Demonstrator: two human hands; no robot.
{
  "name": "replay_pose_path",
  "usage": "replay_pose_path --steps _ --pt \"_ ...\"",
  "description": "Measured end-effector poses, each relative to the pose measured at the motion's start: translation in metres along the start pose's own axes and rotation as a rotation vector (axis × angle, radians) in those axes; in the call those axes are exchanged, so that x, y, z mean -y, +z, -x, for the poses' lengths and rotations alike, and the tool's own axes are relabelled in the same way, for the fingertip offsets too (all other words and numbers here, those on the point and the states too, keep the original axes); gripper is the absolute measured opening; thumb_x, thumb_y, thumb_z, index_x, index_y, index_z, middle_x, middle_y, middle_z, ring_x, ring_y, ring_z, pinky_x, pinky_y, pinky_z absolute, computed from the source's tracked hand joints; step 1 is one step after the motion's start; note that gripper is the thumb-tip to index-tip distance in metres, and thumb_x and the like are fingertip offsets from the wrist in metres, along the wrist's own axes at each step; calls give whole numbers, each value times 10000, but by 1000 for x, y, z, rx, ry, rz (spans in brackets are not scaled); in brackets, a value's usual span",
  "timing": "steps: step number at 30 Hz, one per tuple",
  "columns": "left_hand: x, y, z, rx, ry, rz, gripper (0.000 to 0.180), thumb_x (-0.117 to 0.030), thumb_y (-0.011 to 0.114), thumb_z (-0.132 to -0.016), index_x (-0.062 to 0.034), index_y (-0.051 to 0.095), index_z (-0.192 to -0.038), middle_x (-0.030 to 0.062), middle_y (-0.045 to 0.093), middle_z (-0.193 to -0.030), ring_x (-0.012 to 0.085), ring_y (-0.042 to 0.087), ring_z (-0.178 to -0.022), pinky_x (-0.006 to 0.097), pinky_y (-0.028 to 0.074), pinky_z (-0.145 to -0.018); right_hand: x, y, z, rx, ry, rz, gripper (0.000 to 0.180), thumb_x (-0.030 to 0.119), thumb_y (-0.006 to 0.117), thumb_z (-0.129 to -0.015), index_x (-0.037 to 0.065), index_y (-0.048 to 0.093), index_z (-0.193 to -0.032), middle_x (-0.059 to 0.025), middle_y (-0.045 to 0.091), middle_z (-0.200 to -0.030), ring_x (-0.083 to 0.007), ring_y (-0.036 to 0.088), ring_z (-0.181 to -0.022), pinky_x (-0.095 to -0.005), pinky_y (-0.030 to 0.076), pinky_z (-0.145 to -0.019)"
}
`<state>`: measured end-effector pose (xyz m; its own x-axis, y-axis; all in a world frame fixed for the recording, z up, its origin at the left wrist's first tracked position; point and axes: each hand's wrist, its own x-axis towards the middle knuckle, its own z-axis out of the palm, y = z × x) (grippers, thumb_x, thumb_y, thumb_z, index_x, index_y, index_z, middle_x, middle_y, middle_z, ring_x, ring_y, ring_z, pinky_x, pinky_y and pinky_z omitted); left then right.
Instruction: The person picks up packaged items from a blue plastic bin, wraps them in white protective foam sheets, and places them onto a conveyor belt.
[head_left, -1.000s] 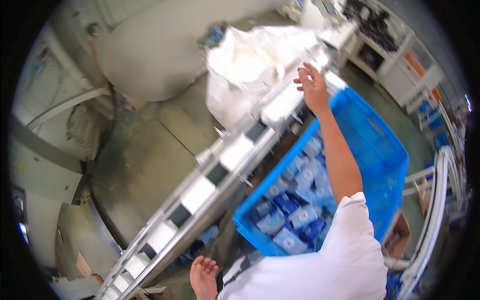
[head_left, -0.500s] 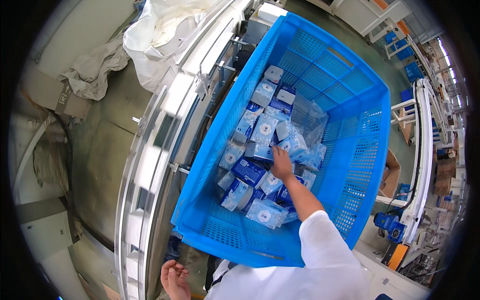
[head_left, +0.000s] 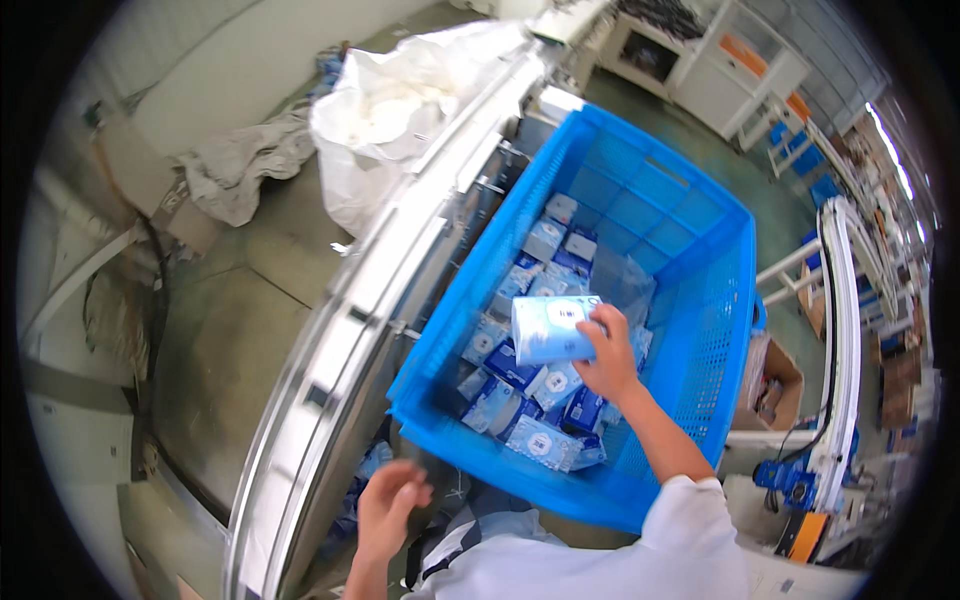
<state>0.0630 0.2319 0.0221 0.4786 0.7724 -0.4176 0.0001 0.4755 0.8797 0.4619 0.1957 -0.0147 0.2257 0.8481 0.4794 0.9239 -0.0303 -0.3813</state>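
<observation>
My right hand (head_left: 608,352) grips a light blue and white tissue pack (head_left: 553,328) by its right end, lifted above the pile in the blue crate (head_left: 690,420). Beneath it lie several tissue packs (head_left: 543,443) in light blue and dark blue, tumbled at different angles. Outside the crate's near left corner hovers my left hand (head_left: 392,505). Its fingers are loosely curled and somewhat blurred, with nothing visible in them.
A conveyor (head_left: 345,345) with metal rails runs along the crate's left side. Beyond it stands a large white sack (head_left: 365,130). Clear plastic film (head_left: 622,283) lies inside the crate. At the right are an open cardboard box (head_left: 785,385) and a white machine frame (head_left: 845,330) with a blue motor.
My right hand has come up out of the pile with a tissue pack in it. My left hand has moved up and right, toward the crate. The whole view has shifted.
</observation>
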Motion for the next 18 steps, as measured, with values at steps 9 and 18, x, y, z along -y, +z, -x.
replay_pose_path --steps 9,18 --pt "-11 -72 71 -11 77 478 508 -243 665 -874 -62 402 -1269 112 535 -1131 205 555 -1034 361 485 -859 265 -74 51 260 -423 -497 342 196 702 -751 171 618 -1081 -91 543 -1149 -291 513 -1102 -429 377 -997" --pt "83 -155 203 -219 245 187 369 -265 634 -892 -36 506 -1151 61 558 -1000 137 509 -904 295 439 -801 412 65 177 684 409 -1303 360 268 418 -982 10 629 -1118 -86 638 -1091 -192 560 -1041 -319 414 -931"
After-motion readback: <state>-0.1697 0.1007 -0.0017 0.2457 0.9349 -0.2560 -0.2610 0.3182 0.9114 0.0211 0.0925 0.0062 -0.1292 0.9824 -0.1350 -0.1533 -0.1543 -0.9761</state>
